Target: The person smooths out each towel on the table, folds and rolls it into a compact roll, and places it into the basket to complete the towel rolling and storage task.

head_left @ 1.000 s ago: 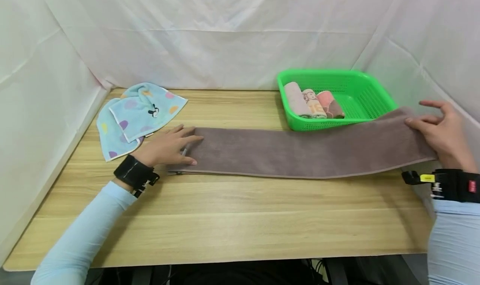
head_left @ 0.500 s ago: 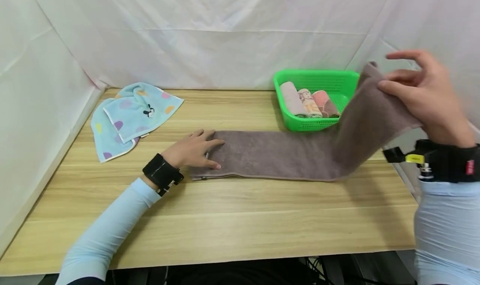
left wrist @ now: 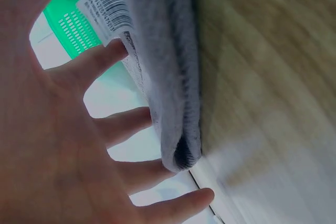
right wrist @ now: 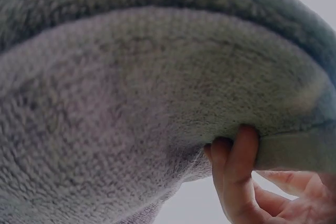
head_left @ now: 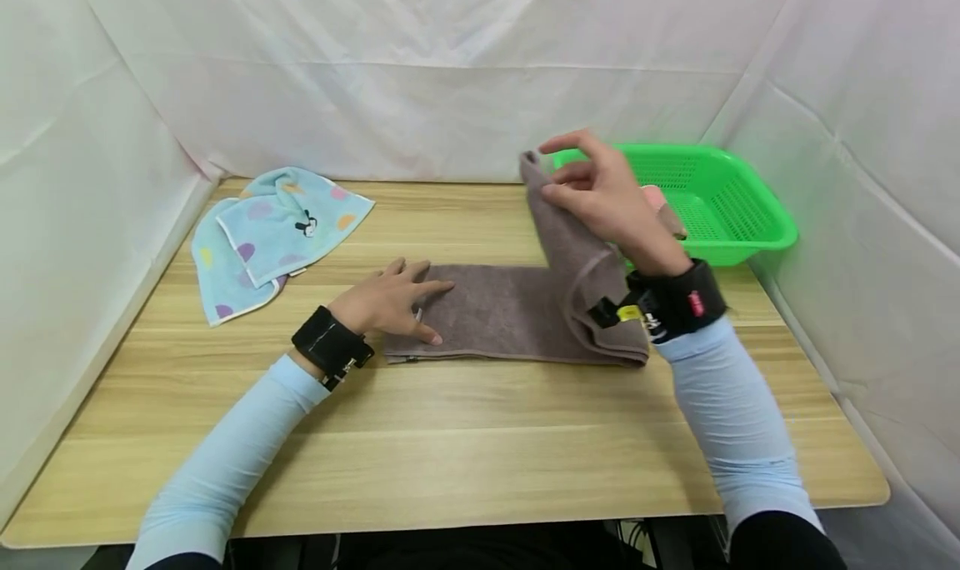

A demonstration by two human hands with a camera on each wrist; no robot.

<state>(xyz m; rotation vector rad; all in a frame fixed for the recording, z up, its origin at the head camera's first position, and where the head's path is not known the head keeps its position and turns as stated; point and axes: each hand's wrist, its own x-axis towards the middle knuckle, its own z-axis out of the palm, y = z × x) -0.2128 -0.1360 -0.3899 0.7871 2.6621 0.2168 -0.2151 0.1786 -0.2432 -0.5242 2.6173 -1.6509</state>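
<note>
A grey-brown towel [head_left: 495, 312] lies in a long folded strip on the table, its right part lifted and bent back over toward the left. My right hand [head_left: 607, 199] pinches the raised end between thumb and fingers; in the right wrist view the fingers [right wrist: 241, 166] grip the edge of the towel [right wrist: 115, 98]. At the towel's left end my left hand [head_left: 393, 303] rests with spread, straight fingers. The left wrist view shows the towel's layered edge [left wrist: 178, 103] and a white barcode label [left wrist: 110, 9] beside those fingers.
A green basket [head_left: 776, 232] stands at the back right, behind my right hand; a pink and brown rolled towel [head_left: 663, 210] shows inside it. A light blue spotted towel [head_left: 277, 237] lies loosely folded at the back left. White cloth walls [head_left: 420, 120] enclose the wooden table [head_left: 480, 445].
My right hand has lifted the towel's right end and carried it left, folding it over. My left hand has shifted slightly right and stays on the other end.
</note>
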